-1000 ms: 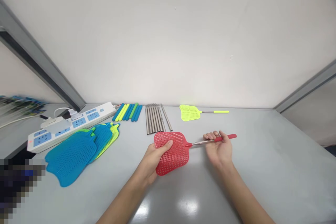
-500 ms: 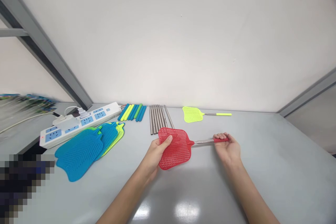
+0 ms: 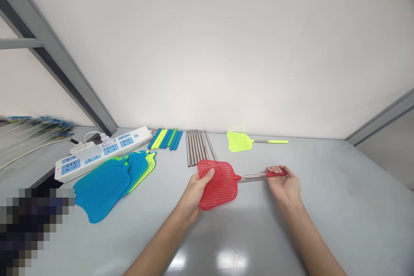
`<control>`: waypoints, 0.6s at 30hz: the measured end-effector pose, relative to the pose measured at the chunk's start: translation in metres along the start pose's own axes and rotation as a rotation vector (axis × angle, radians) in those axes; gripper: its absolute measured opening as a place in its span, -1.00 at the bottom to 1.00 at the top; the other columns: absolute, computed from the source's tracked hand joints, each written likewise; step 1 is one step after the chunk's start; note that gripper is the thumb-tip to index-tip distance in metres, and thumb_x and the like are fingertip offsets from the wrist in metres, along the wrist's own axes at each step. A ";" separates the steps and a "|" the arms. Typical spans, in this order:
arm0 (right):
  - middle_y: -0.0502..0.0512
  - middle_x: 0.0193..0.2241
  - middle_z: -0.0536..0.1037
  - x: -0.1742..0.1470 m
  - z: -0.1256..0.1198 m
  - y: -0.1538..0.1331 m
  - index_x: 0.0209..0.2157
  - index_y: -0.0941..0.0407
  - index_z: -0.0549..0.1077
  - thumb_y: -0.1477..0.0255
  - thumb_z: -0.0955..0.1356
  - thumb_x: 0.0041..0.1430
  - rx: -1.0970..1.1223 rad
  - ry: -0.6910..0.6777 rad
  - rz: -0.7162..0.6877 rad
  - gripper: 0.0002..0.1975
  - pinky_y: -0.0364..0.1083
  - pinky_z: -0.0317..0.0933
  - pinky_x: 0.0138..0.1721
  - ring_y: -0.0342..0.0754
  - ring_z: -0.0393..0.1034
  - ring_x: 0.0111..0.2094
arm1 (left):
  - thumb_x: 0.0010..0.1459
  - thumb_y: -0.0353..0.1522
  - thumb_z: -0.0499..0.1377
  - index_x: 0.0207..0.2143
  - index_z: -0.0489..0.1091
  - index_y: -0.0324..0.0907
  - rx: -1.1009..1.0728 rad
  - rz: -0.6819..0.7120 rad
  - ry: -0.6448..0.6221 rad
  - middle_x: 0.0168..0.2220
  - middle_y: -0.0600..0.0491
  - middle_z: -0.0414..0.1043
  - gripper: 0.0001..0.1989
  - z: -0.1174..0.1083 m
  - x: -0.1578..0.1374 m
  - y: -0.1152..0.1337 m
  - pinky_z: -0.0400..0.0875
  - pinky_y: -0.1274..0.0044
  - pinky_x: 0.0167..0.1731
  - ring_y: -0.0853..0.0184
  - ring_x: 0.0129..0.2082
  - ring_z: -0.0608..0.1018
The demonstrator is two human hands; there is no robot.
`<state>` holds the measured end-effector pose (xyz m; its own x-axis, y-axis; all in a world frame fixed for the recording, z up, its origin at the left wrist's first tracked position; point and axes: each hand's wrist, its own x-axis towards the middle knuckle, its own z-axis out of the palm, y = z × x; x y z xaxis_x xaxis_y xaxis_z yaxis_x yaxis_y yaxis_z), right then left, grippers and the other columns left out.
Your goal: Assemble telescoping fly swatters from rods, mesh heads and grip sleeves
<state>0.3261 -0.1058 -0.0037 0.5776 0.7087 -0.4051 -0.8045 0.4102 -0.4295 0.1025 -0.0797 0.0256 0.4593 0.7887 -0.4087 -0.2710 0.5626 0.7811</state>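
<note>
- Two grips: left hand (image 3: 194, 192) clamped on the red perforated plastic swatter head (image 3: 221, 187), over the grey desk (image 3: 323, 215)!
- Right hand (image 3: 284, 185) curled round its red cylindrical handle (image 3: 274, 174)!
- Uneven twisting could bend the slim metal rod (image 3: 254, 176)!

R hand (image 3: 285, 187) outward, nr red grip (image 3: 274, 174) end

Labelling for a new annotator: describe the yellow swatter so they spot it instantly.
Find where the grey table meets the pale wall. Right of the row of metal rods lies the yellow swatter. Unlike the loose heads piled at left, it has a metal shaft and handle; unlike the red swatter, it's yellow.
</note>
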 end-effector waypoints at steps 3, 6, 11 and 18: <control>-0.13 -0.72 0.04 0.000 0.000 -0.001 -0.60 0.13 0.06 0.59 0.08 0.02 0.012 0.014 0.006 -0.83 -0.22 0.07 -0.67 -0.27 0.00 -0.72 | -0.02 -0.21 0.09 -0.19 0.32 -0.31 -0.042 -0.014 -0.034 -0.18 -0.19 0.39 -0.60 0.002 0.000 0.000 0.34 0.35 -0.24 0.12 -0.22 0.45; -0.14 -0.72 0.03 0.001 0.000 -0.001 -0.61 0.13 0.04 0.59 0.09 0.00 0.018 0.019 0.013 -0.83 -0.22 0.06 -0.68 -0.27 -0.01 -0.73 | -0.01 -0.20 0.08 -0.14 0.29 -0.31 -0.088 -0.020 -0.073 -0.16 -0.20 0.38 -0.57 0.004 -0.002 0.001 0.32 0.33 -0.21 0.11 -0.19 0.44; -0.15 -0.72 0.01 0.003 -0.002 -0.001 -0.61 0.12 0.02 0.60 0.09 -0.01 0.014 0.020 0.021 -0.83 -0.22 0.05 -0.69 -0.27 -0.02 -0.74 | -0.02 -0.24 0.10 -0.15 0.30 -0.32 -0.117 -0.031 -0.042 -0.19 -0.20 0.40 -0.59 0.006 -0.003 0.002 0.34 0.34 -0.23 0.11 -0.23 0.46; -0.17 -0.73 -0.01 0.005 -0.003 -0.001 -0.62 0.12 0.02 0.62 0.09 -0.03 0.005 0.024 0.031 -0.82 -0.23 0.04 -0.70 -0.28 -0.04 -0.75 | 0.00 -0.25 0.08 -0.13 0.29 -0.32 -0.192 -0.067 -0.109 -0.19 -0.20 0.40 -0.59 0.007 -0.004 0.002 0.31 0.34 -0.20 0.12 -0.20 0.44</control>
<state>0.3300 -0.1041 -0.0082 0.5555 0.7071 -0.4376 -0.8228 0.3913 -0.4121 0.1061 -0.0831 0.0317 0.5673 0.7225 -0.3950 -0.3882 0.6577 0.6455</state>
